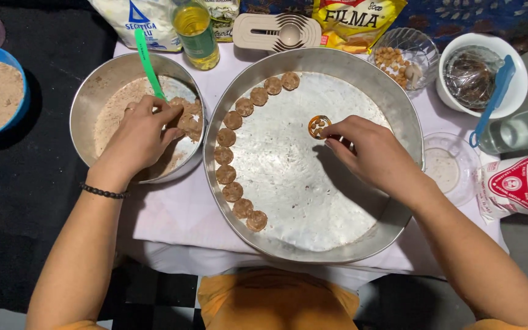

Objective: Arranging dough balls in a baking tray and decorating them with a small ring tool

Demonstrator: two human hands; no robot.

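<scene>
On a white-clothed table the right hand pinches a small cutter mid-tray, while the left hand grips dough in the bowl left of it (sticky dough could jam the cutter).

A home kitchen, with you set up for baking.
You have a steel tray of dough rounds, a mixing bowl, oil bottle and flour bags crowding a cloth-covered bench.

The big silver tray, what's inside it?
Inside the big silver tray, round brown dough pieces curve along its left side. The right hand holds a small round cutter, hiding tray beneath.
</scene>
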